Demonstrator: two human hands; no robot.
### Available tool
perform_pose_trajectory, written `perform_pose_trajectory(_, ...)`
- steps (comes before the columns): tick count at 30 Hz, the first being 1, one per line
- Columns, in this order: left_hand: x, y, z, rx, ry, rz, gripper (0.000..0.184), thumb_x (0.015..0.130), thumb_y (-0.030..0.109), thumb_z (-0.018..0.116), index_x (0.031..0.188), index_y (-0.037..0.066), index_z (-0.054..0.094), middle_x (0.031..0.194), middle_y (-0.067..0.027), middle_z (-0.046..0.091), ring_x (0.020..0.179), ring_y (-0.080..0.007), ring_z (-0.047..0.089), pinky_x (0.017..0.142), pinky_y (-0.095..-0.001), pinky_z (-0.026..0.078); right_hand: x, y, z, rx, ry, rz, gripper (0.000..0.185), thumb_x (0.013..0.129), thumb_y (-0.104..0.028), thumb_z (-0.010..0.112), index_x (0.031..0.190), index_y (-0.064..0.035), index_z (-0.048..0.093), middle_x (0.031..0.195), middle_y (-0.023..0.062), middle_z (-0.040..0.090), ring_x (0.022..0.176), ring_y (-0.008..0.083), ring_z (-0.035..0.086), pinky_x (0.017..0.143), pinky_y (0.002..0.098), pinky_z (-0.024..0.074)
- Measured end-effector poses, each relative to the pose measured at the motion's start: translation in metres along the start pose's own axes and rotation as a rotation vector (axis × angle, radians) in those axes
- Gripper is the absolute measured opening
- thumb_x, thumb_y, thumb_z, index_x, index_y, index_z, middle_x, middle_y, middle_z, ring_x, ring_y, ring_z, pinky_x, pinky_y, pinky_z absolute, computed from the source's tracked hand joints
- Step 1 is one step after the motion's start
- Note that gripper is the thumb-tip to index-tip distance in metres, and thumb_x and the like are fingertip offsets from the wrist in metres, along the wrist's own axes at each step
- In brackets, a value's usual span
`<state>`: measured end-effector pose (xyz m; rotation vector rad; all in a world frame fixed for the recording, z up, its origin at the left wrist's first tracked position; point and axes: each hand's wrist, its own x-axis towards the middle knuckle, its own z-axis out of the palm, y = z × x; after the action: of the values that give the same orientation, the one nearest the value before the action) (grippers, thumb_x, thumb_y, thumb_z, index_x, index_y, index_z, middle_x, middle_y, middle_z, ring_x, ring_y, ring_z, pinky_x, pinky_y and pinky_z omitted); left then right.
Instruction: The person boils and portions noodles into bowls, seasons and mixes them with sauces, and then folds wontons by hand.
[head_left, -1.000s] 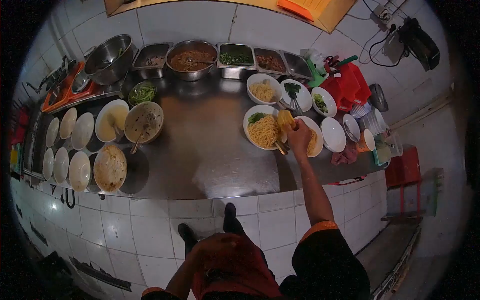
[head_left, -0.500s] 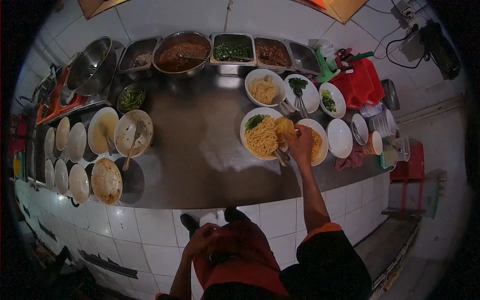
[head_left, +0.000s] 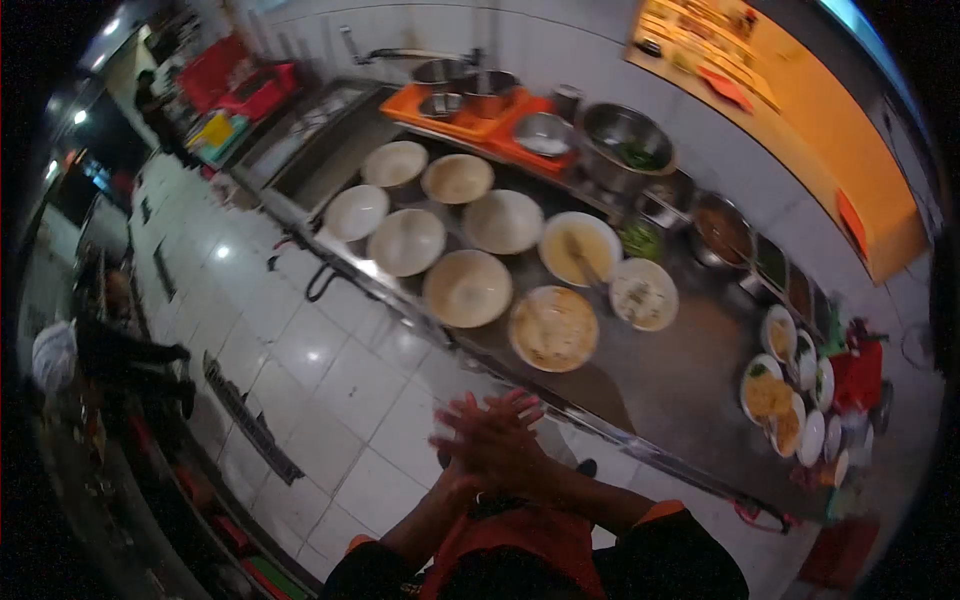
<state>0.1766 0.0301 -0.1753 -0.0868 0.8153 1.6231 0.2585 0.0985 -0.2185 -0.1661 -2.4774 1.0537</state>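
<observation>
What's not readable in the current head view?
Head view:
Palms: hidden, hands overlap.
Utensil in the soup bowl: blurred, kind unclear.
Wall opening: cut off by the top edge.
Background person, upper left: too small and dark to tell what the hands do.

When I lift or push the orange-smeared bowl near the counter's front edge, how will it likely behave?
The orange-smeared bowl is probably slippery inside, since its inner wall is smeared. It may feel fairly light, as it looks nearly empty. A push outward might tip it off the counter, because it stands near the front edge.
</observation>
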Motion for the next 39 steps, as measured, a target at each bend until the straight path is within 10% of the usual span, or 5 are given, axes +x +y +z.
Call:
perform_pose_trajectory(8, -0.051, 0.32, -0.086, 0.144, 0.144, 0.947, 0.06, 0.091, 0.053, 0.035, 0.126, 0.005, 0.045, 0.118, -0.0135, 0.052, 0.111, -0.0269, 0.048, 0.089, -0.0402, 0.04, 0.227, -0.014, 0.071, 0.41, 0.036, 0.126, 0.057, 0.096, -0.044, 0.029, 0.119, 0.0036, 0.051, 0.106, 0.0159, 0.056, 0.095, 0.0224, 0.057, 0.085, 0.0339, 0.0439)
perform_pose_trajectory(19, 0.036, 0.628, -0.07, 0.273, -0.927, 1.408, 0.017, 0.082, 0.011, 0.061, 0.084, -0.005, 0.063, 0.092, -0.0147, 0.058, 0.073, -0.0183, 0.052, 0.064, -0.0298, 0.044, 0.691, 0.066, 0.215, 0.371, 0.088, 0.097, 0.017, 0.086, -0.015, 0.06, 0.093, -0.0003, 0.062, 0.078, 0.0099, 0.064, 0.069, 0.0157, 0.061, 0.064, 0.0281, 0.0478)
perform_pose_trajectory(21, 0.026, 0.706, -0.097, 0.475, -0.985, 0.826, 0.024, 0.083, 0.021, 0.059, 0.092, 0.0, 0.065, 0.108, -0.0154, 0.052, 0.103, -0.0254, 0.048, 0.09, -0.0397, 0.035, 0.783, 0.061, 0.256, 0.444, 0.049, -0.007, 0.016, 0.085, -0.014, 0.059, 0.094, 0.0002, 0.062, 0.078, 0.0102, 0.064, 0.07, 0.0152, 0.061, 0.064, 0.0274, 0.0483)
perform_pose_trajectory(28, 0.084, 0.913, -0.191, 0.349, -1.045, 1.636, 0.024, 0.083, 0.018, 0.06, 0.089, -0.005, 0.065, 0.096, -0.0182, 0.057, 0.075, -0.0196, 0.051, 0.065, -0.0316, 0.042, 1.006, 0.002, 0.383, 0.455, -0.267, -0.161, 0.017, 0.086, -0.015, 0.06, 0.095, -0.0012, 0.062, 0.082, 0.0101, 0.065, 0.071, 0.0152, 0.061, 0.064, 0.0281, 0.0487)
perform_pose_trajectory(39, -0.024, 1.25, -0.419, 0.198, -0.481, 1.077, 0.056, 0.08, 0.046, 0.052, 0.104, -0.005, 0.058, 0.097, -0.019, 0.054, 0.096, -0.0272, 0.05, 0.084, -0.0402, 0.035, 1.168, 0.017, 0.626, 0.647, -0.493, 0.44, 0.025, 0.091, -0.023, 0.055, 0.099, 0.0001, 0.06, 0.077, 0.0032, 0.059, 0.071, 0.0106, 0.054, 0.067, 0.0261, 0.0451)
